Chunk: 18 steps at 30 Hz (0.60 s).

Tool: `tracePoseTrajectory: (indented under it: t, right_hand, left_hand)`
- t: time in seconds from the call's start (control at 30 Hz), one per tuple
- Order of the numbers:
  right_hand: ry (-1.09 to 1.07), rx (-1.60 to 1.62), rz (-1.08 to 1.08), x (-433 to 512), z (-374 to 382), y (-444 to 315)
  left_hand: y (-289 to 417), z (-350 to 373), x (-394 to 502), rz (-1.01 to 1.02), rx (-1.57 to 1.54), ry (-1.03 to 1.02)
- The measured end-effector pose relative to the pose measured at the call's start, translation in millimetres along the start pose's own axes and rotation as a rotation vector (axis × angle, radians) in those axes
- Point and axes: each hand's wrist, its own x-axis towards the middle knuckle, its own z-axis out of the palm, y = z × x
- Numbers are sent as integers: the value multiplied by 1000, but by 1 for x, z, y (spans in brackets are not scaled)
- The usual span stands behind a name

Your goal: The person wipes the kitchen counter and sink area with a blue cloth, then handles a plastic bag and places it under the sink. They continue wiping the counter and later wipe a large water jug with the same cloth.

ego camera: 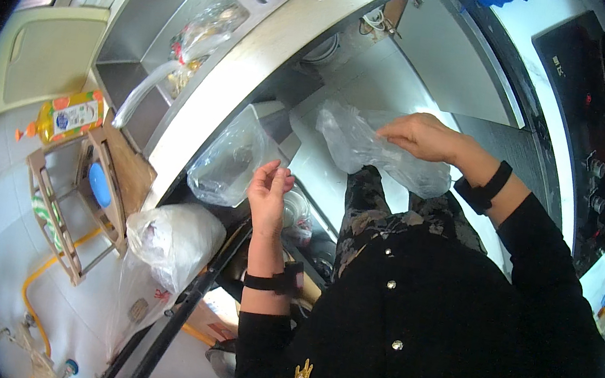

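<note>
My right hand (422, 138) pinches the edge of a thin clear plastic bag (387, 151), which hangs loosely above the floor and in front of my legs. My left hand (269, 191) is raised with loosely bent fingers, and nothing shows in it. Just beyond it stands a light-coloured bin (269, 118) below the counter edge, with a clear plastic liner (225, 164) spread over its near side. The left fingers lie close to that liner; whether they touch it cannot be told.
A steel sink (143, 7) holds a tied plastic bag of scraps (199, 40). Dish soap (70, 117) stands by a wooden rack (109, 175). A full white plastic bag (175, 238) hangs beside a black rail (189, 306). To the right is a gas stove (578, 139).
</note>
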Motion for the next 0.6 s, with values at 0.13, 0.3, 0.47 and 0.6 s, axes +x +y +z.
tracePoseTrajectory:
  t: [0.13,0.3,0.47,0.6]
  right_hand:
    - [13,355,175,16,9,69]
    - [118,623,300,47,43,185]
    - [272,667,182,105,104,279]
    - [324,652,129,157,120,314]
  left_hand:
    - [-31,31,15,25,10,-31]
    - [-119,65,29,-135,120,-12]
    - [-205,91,60,-233,123,-63]
    - [-244,103,81,-200,261,-86]
